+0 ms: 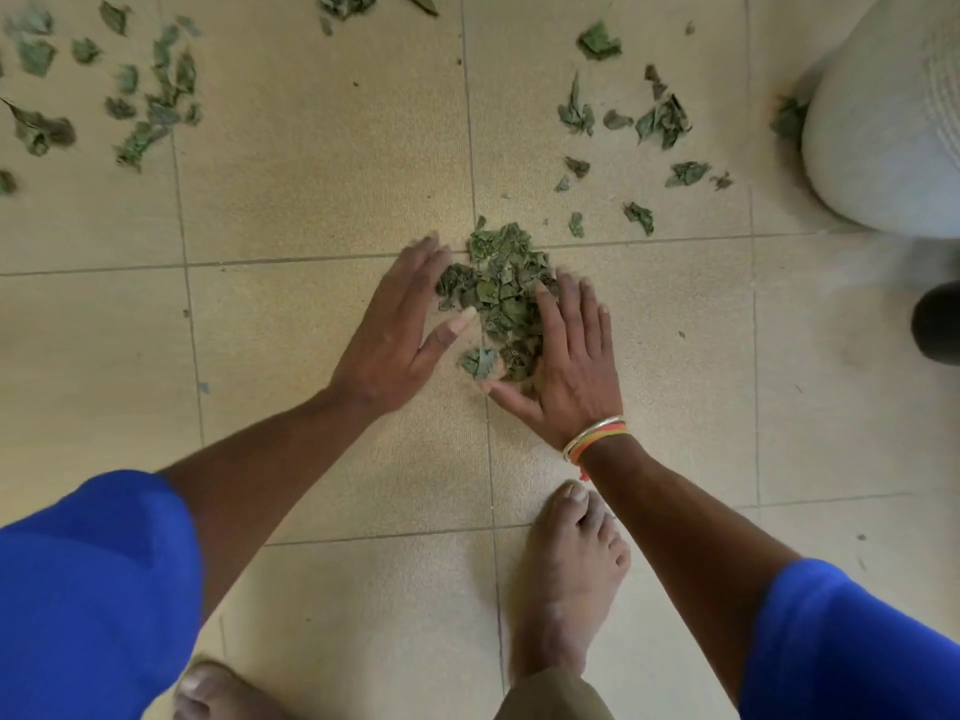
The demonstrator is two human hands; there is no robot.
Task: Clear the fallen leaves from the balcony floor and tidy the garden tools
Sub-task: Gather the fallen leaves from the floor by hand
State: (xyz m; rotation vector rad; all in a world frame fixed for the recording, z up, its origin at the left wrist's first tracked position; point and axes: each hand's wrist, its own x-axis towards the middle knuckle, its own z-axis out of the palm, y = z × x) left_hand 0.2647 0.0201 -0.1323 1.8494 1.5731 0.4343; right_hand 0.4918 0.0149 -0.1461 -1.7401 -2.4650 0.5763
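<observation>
Blue sleeves [93,589] covered both upper arms, while the left hand [395,330] and right hand [566,356], fingers straight and gripping nothing, pressed against the left and right sides of the leaf pile [498,288] on the tiled floor [311,174], with loose leaves [156,96] scattered beyond the pile.

The right edge cuts off a white rounded object [883,148] and a dark object [937,322]; the far-left leaves [156,96] are blurred.
</observation>
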